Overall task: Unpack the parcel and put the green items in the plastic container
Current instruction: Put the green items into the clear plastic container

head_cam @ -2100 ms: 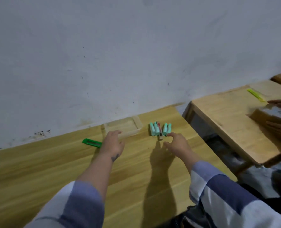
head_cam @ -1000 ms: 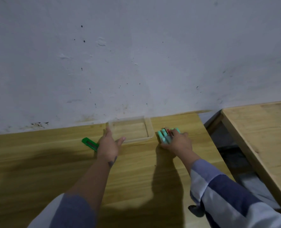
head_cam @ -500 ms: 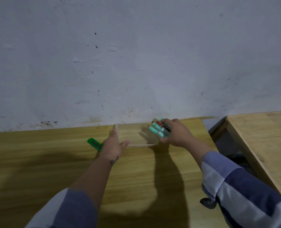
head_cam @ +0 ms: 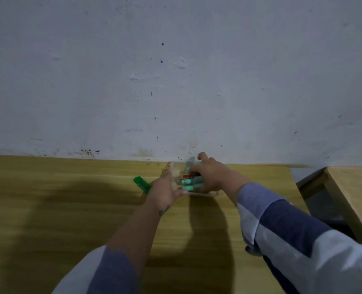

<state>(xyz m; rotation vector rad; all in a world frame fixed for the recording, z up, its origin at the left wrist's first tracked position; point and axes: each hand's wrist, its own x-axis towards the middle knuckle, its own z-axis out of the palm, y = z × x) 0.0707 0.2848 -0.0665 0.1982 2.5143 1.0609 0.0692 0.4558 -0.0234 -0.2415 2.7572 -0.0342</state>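
Lowering the bundle into the tray looks to be the step in hand, judged from how things lie. A wooden table (head_cam: 70,209) is spread beneath both hands, with a plastered wall (head_cam: 176,71) just beyond the fingertips. The clear tray (head_cam: 199,194) is set near the wall; its near wall is seen just under the right fingers, and its left side is touched by the left hand (head_cam: 165,190), whose fingers are stretched out fairly straight, gripping nothing, apparently steadying it. The right hand (head_cam: 214,177) is curled round a bundle of pale green sticks (head_cam: 191,183), with a red piece (head_cam: 189,176) caught among them; the bundle is held over or within the tray, which of the two cannot be told. A green cutter (head_cam: 142,184) is left on the table, just outside the left fingers.

For the step to be done well, the bundle should be brought low before it is released, so that nothing rolls over the shallow wall. The red piece should be picked out, since only green things are asked for. The tray should be kept braced.
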